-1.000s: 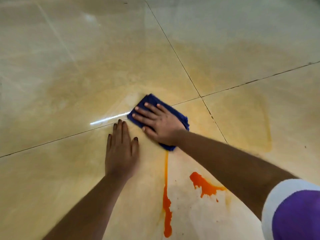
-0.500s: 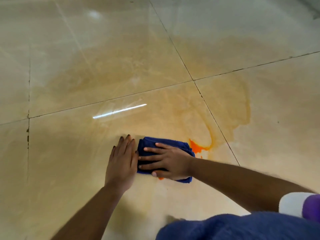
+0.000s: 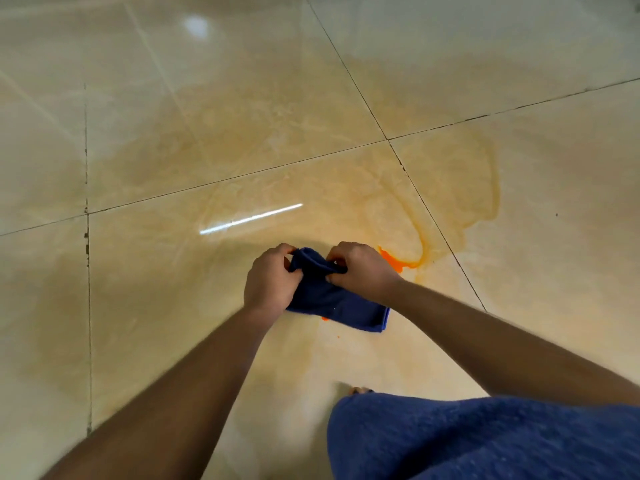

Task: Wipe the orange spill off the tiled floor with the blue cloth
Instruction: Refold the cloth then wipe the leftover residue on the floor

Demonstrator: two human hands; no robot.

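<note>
The blue cloth (image 3: 332, 299) lies on the tiled floor (image 3: 173, 133) near the middle of the view, its far edge bunched and lifted between two hands while its near corner stays flat on the tile. The left hand (image 3: 270, 282) has its fingers curled around the cloth's left end, a closed grip on the fabric. The right hand (image 3: 360, 268) pinches the same raised edge just beside it, fingers and thumb closed on the cloth. A bright patch of the orange spill (image 3: 391, 261) shows just to the right of the right hand, touching a thin curved orange line that runs away across the tile. A small orange spot (image 3: 325, 319) peeks out at the cloth's near edge; it may continue underneath, though the cloth hides that. A pale orange film (image 3: 460, 181) spreads over the tiles beyond and to the right, crossing the dark grout lines (image 3: 388, 140). At the lower right, blue fabric (image 3: 485, 441) covers the person's leg, with toes (image 3: 360, 390) just showing at its edge.
</note>
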